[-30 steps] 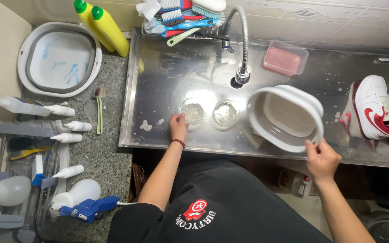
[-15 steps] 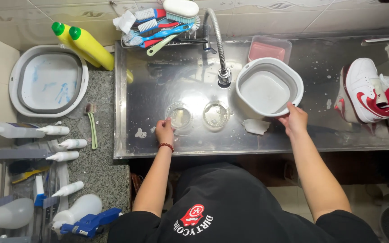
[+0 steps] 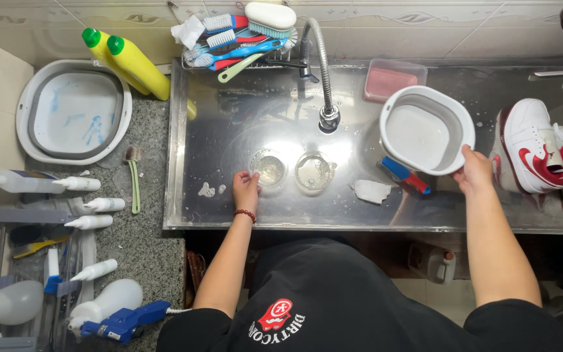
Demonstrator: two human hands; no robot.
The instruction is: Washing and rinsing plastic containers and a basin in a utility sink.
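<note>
My right hand (image 3: 474, 171) grips the rim of a white and grey basin (image 3: 426, 129), holding it upright over the right part of the steel sink (image 3: 229, 98). A blue and red brush (image 3: 404, 175) lies under the basin's edge. My left hand (image 3: 246, 190), with a red bead bracelet at the wrist, rests on the sink floor with its fingers at the left drain (image 3: 269, 168). A second drain (image 3: 313, 172) is right beside it. A white cloth scrap (image 3: 371, 191) lies between the drains and the brush.
A flexible faucet (image 3: 324, 72) hangs over the drains. A pink soap box (image 3: 389, 79) and a rack of brushes (image 3: 245, 36) sit at the back. White and red sneakers (image 3: 542, 156) rest at right. Another basin (image 3: 73, 111), yellow bottles (image 3: 131, 62) and squeeze bottles (image 3: 92, 205) fill the left counter.
My right hand turned the basin from tilted on its side to upright and carried it back over the sink's right part. My left hand stayed at the left drain.
</note>
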